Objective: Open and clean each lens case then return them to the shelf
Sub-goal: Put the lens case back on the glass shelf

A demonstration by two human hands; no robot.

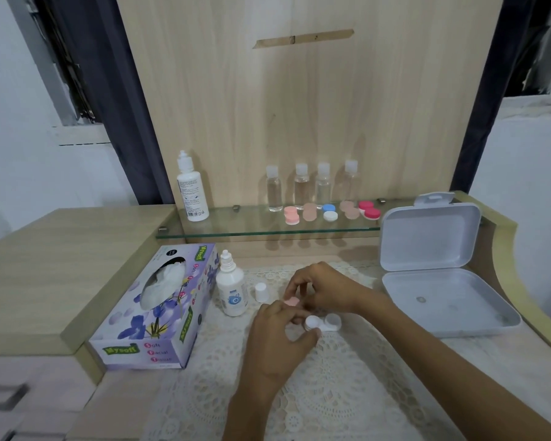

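Note:
Over the lace mat, my left hand point(279, 334) grips a white lens case point(323, 323) with both cups uncovered. My right hand point(318, 286) pinches a pink cap point(291, 302) just above the case's left end. On the glass shelf point(268, 232) lie several more lens cases: a pink one point(291, 215), a beige one point(309, 211), a blue-and-white one point(330, 212), another beige one point(350, 209) and a red one point(370, 209).
A tissue box point(155, 308) lies at the left. Beside it stand a small solution bottle point(231, 289) and its loose white cap point(262, 292). An open white plastic box point(439, 268) sits at the right. A tall bottle point(192, 189) and several clear bottles point(312, 186) stand on the shelf.

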